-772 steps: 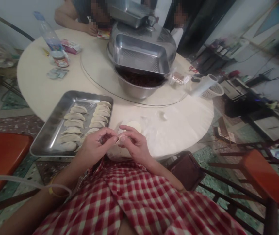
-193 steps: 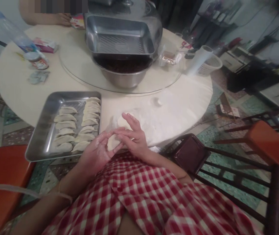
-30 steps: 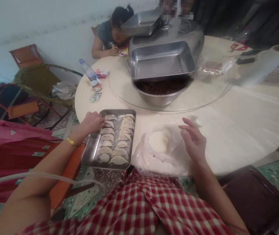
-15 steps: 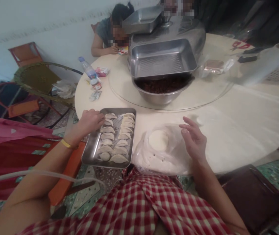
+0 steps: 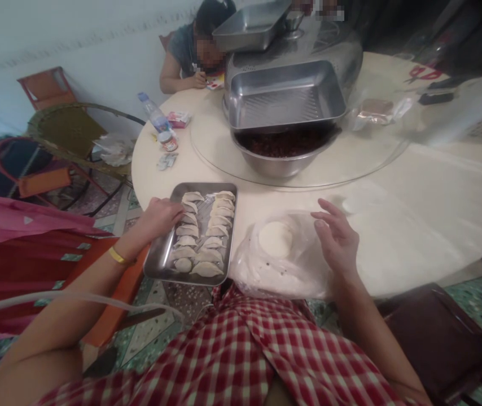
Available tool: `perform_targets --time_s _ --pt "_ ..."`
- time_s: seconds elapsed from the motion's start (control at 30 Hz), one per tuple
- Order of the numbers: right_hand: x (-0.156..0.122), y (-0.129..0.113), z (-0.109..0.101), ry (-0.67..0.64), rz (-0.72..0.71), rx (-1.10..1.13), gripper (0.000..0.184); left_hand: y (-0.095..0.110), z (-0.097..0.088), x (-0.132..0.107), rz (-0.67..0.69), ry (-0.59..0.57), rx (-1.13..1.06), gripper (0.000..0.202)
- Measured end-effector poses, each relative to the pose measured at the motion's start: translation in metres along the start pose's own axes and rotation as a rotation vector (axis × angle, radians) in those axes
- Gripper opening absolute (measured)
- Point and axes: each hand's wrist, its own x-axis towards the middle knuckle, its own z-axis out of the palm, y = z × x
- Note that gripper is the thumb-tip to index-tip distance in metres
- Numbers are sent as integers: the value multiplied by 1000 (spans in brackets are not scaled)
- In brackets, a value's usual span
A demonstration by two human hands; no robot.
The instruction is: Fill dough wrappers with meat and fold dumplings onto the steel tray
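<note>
My left hand [image 5: 163, 217] reaches over the left rim of a metal tray [image 5: 159, 260]. Its curled fingers press against a dumpling [image 5: 189, 218] in the left row; the fingertips are partly hidden. Folded dumplings lie in two rows, with a small round one [image 5: 183, 265] at the near end. To the right, my right hand [image 5: 337, 239] is raised above the table, fingers apart and slightly bent, with nothing in it. Beside it a clear plastic bag [image 5: 253, 270] lies at the table edge, with a pale round stack of dough wrappers [image 5: 275, 239] in it.
A steel bowl of dark filling [image 5: 285, 163] stands on the glass turntable [image 5: 207, 155], under a tilted empty tray [image 5: 285, 98]. A bottle [image 5: 154, 115] and small jar [image 5: 167, 141] stand left. A person [image 5: 185, 62] sits across the table. Chairs flank me.
My left hand has shifted slightly toward me along the left row of dumplings. My right hand keeps about the same place and pose. The view has tilted a little.
</note>
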Motion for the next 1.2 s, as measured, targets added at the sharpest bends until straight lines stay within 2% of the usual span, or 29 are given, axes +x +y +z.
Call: perform_targets --time_s 0.63,0.8,0.9,1.03,1.2 --pt "-1 1 -1 -2 -15 20 16 1 -2 0 -11 19 41 29" --pt "-1 0 -1 -6 -26 11 16 5 -9 -9 -18 64 -6 31" --pt "-1 -1 -1 -5 -36 6 17 7 -10 -19 19 51 -48 29" --pt "-1 -1 -1 -3 -55 -10 17 9 -1 -28 45 14 -66 22" --pt "0 -1 -1 -2 -53 -19 16 12 8 -27 26 23 -35 24"
